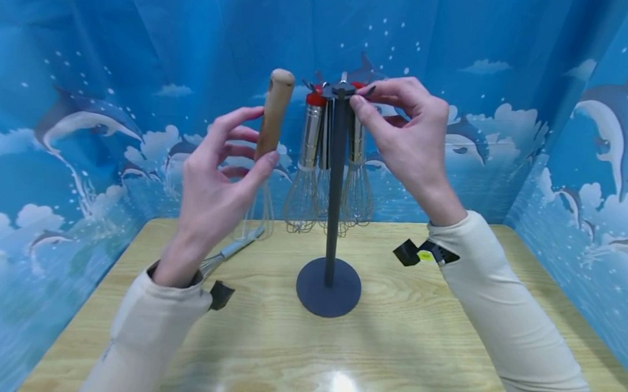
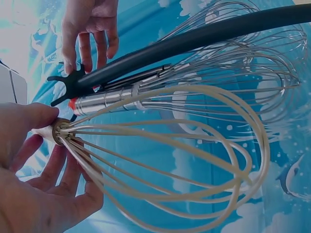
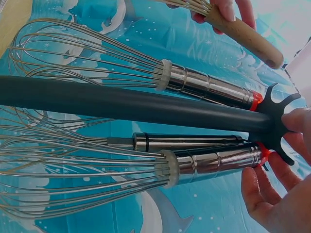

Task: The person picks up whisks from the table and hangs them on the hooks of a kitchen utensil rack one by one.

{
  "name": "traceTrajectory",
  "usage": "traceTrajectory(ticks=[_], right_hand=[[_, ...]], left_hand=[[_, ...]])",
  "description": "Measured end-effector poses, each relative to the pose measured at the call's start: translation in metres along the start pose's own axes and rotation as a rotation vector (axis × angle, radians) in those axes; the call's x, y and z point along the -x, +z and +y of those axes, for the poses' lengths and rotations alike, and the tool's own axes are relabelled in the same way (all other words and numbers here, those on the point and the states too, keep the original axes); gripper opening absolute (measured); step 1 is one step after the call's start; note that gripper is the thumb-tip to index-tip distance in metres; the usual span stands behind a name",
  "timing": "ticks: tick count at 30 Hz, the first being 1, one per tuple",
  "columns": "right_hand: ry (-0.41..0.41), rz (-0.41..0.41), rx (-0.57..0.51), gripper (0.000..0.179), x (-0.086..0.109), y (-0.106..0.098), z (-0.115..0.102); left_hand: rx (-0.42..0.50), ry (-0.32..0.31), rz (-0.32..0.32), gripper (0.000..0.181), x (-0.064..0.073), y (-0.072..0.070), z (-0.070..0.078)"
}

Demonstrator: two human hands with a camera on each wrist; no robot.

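My left hand (image 1: 218, 175) pinches a whisk by its wooden handle (image 1: 274, 111), upright with the handle end on top. Its pale wire loops (image 2: 170, 189) spread below my fingers. Right of it stands a dark rack (image 1: 335, 191) with a round base and a hooked top (image 3: 277, 124). My right hand (image 1: 407, 130) pinches the edge of that top between thumb and fingers. Metal whisks with red ends (image 1: 307, 132) hang from the hooks, wires down; the right wrist view shows another one (image 3: 216, 162) close to my right fingers and a slimmer steel handle (image 3: 189, 141) between them.
A whisk with a grey-blue handle (image 1: 234, 248) lies on the wooden table (image 1: 402, 337), partly behind my left wrist. Blue curtains (image 1: 195, 30) printed with dolphins enclose the back and sides.
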State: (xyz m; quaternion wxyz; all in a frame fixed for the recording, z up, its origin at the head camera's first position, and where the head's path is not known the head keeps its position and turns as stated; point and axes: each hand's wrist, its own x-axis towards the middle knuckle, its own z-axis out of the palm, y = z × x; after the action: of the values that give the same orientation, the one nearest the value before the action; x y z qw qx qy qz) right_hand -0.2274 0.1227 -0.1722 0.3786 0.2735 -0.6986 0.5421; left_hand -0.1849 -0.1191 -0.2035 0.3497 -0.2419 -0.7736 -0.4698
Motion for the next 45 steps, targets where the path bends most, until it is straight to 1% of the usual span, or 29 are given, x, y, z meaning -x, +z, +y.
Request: traceTrajectory(ticks=[5,9,13,17,21,25,28,30,31,33,34,35,37,40,42,43,45], right_hand=[[-0.01,0.0,-0.013,0.02,0.0,0.0,0.0],[-0.016,0.001,-0.011,0.02,0.0,0.0,0.001],[-0.015,0.0,-0.002,0.02,0.0,0.0,0.001],[-0.013,-0.002,-0.001,0.02,0.0,0.0,0.001],[-0.008,-0.002,0.0,0.02,0.0,0.0,0.0],[-0.001,-0.002,0.004,0.02,0.0,0.001,-0.001],[-0.003,-0.001,0.001,0.02,0.0,0.0,-0.001],[-0.01,-0.002,-0.005,0.02,0.0,0.0,0.0],[-0.011,-0.002,-0.008,0.02,0.0,0.0,0.0],[-0.016,-0.002,-0.011,0.019,0.0,0.0,0.0],[-0.016,-0.002,-0.014,0.019,0.0,0.0,0.001],[-0.018,-0.003,-0.014,0.019,0.0,0.0,0.001],[-0.015,-0.002,-0.013,0.019,0.0,0.0,0.0],[-0.001,-0.002,-0.015,0.019,0.0,0.001,-0.001],[0.007,-0.002,-0.012,0.02,0.0,0.001,-0.001],[0.009,-0.002,-0.012,0.02,0.0,0.001,-0.001],[0.011,-0.002,-0.009,0.02,-0.001,0.0,-0.001]], left_hand=[[-0.004,0.033,-0.019,0.054,-0.005,0.004,0.005],[-0.032,0.043,-0.043,0.053,-0.009,0.006,0.009],[-0.075,0.022,-0.066,0.053,-0.012,0.007,0.012],[-0.096,-0.008,-0.102,0.052,-0.012,0.007,0.013],[-0.091,-0.028,-0.146,0.053,-0.011,0.008,0.014],[-0.075,-0.024,-0.191,0.056,-0.008,0.01,0.015],[-0.077,-0.019,-0.201,0.055,-0.006,0.009,0.012],[-0.099,-0.03,-0.187,0.052,-0.004,0.005,0.005],[-0.111,-0.045,-0.178,0.049,-0.003,0.002,0.0],[-0.143,-0.089,-0.173,0.044,0.0,-0.006,-0.016],[-0.166,-0.13,-0.187,0.041,0.002,-0.01,-0.027],[-0.195,-0.184,-0.216,0.04,0.004,-0.015,-0.038],[-0.25,-0.299,-0.311,0.04,0.01,-0.024,-0.068],[-0.348,-0.47,-0.51,0.045,0.026,-0.034,-0.117],[-0.389,-0.544,-0.638,0.049,0.039,-0.038,-0.148],[-0.405,-0.574,-0.689,0.051,0.045,-0.039,-0.161],[-0.438,-0.6,-0.774,0.055,0.056,-0.038,-0.183]])
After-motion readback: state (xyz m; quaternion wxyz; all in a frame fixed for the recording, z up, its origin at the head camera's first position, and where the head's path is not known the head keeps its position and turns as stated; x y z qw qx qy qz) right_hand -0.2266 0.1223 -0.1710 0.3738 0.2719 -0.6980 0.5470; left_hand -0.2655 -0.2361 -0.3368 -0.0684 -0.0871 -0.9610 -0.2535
